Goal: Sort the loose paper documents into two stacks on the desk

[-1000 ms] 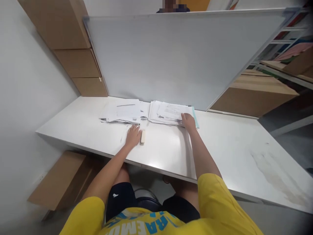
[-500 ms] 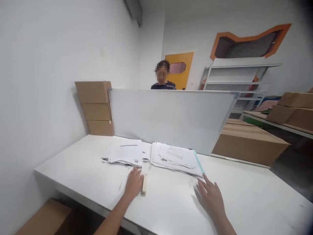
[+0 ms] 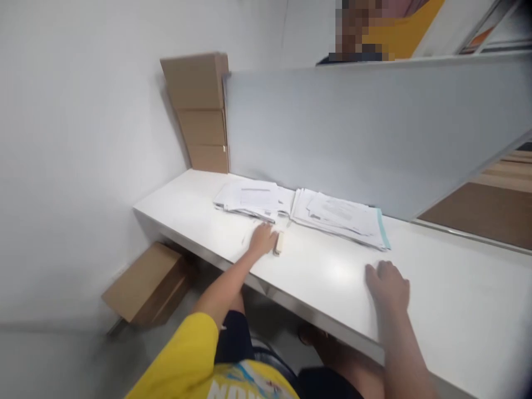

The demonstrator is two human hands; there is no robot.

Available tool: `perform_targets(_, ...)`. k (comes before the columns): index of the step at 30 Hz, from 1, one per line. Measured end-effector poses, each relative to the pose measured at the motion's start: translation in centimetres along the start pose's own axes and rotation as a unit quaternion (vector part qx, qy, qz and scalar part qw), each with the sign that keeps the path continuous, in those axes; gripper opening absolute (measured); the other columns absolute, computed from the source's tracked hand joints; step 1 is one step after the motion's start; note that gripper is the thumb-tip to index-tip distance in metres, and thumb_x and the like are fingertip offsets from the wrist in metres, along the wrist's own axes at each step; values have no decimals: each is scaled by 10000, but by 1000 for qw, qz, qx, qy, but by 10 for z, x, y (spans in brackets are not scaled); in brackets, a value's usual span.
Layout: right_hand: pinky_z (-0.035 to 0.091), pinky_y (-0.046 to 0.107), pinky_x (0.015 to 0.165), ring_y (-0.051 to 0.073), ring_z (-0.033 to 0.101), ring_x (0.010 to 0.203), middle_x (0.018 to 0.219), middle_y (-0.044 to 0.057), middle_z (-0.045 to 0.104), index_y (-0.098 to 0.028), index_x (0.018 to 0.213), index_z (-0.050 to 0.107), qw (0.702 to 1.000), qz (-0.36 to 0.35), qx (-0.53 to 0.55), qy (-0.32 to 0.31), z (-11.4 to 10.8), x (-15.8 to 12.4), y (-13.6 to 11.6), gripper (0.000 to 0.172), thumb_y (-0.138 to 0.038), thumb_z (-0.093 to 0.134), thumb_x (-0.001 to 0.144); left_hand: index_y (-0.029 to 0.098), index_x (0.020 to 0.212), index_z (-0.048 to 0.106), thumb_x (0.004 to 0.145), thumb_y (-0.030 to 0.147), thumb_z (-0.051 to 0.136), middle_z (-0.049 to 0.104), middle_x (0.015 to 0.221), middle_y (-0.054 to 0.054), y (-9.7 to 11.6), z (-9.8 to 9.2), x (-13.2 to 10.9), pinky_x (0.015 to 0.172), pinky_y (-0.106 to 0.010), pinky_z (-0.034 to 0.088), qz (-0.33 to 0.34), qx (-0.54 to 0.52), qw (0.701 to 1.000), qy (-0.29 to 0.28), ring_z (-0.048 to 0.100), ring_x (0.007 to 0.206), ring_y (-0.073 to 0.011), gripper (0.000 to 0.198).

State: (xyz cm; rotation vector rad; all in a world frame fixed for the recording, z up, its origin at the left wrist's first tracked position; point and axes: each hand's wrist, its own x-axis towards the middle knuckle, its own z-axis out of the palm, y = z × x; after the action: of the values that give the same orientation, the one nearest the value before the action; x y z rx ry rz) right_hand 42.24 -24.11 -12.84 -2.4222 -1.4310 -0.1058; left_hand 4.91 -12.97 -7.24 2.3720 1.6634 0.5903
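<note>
My left hand lies palm down on the white table, fingers stretched forward and holding nothing I can see. Right beside its thumb is a small cream oblong object, possibly a stapler; whether they touch I cannot tell. Just beyond those fingertips sits the left stack of papers. A second paper stack, with a light-blue strip along its right edge, lies to the right of it. My right hand rests on the tabletop in front of that second stack, thumb apart, fingers loosely bent, nothing visible in it.
A white board stands upright along the back of the table. Stacked cardboard boxes rise at the back left corner. Another cardboard box is low at the left. A person is behind the board.
The view has tilted down and swung left, bringing my yellow shirt and legs into sight. My right hand has drawn back from the right stack's edge; my left stays beside the cream object.
</note>
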Motion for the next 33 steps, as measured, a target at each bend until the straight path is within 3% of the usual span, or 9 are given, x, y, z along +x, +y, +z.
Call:
perform_targets(4,288,592,1133,361,444,1368,1467,263,494,-51,1310,563,998,20,37,-37,-17,-3,-10,606,-419,293,911,130,1279,629,984,255,434,663,1286,-150,-2,-14,7,1062,-438,425,-4,11,1000,-4,553,1242,-299,375)
perform_targets(7,227,579,1173,337,369,1426,1522,246,437,-52,1360,522,997,36,50,-42,-22,-1,-16,617,-419,300,916,111,1351,581,968,202,406,619,1338,-175,-23,-32,38,1079,-452,384,26,72,997,16,505,1286,-314,430)
perform_targets(10,197,574,1190,316,320,1457,1554,224,405,-65,1387,500,996,47,63,-51,-25,3,-19,621,-419,300,918,94,1487,440,944,208,455,393,1582,-163,-56,-51,86,1201,-463,226,73,109,991,27,289,1483,-322,555)
perform_targets(12,183,571,1199,304,293,1475,1574,209,383,-74,1406,484,995,53,72,-52,-26,4,-19,627,-423,297,920,49,1514,382,902,350,575,226,1655,-189,-82,-62,115,1226,-483,165,59,115,992,-6,152,1535,-366,709)
perform_targets(15,172,560,1210,287,268,1494,1596,190,357,-90,1431,461,994,60,80,-52,-26,5,-19,633,-431,289,925,30,1498,405,935,435,514,285,1632,-198,-117,-71,139,1224,-434,208,11,86,995,-48,235,1518,-335,702)
perform_targets(18,169,557,1213,282,262,1499,1604,180,348,-98,1444,449,993,62,81,-60,-25,7,-18,641,-439,285,928,76,1442,501,992,360,363,451,1555,-145,-136,-76,142,1197,-392,280,-26,66,997,-35,389,1440,-277,550)
perform_targets(22,161,554,1214,279,255,1502,1610,177,337,-92,1463,428,993,65,78,-56,-23,9,-18,651,-436,279,931,109,1425,527,965,417,408,501,1517,-125,-136,-78,141,1187,-421,299,-36,82,996,-7,412,1406,-307,566)
perform_targets(28,138,529,1226,267,242,1510,1623,165,318,-89,1493,396,992,70,82,-60,-26,10,-21,662,-438,257,948,134,1584,266,810,746,516,105,1685,-174,-114,-72,162,1209,-624,123,-160,84,982,-61,49,1534,-455,1018)
perform_targets(33,120,510,1234,256,220,1520,1638,143,296,-87,1513,372,992,74,77,-63,-27,11,-25,667,-434,244,958,66,1584,218,806,712,542,199,1657,-211,-110,-77,171,1231,-535,182,-199,63,978,-22,168,1528,-406,1062)
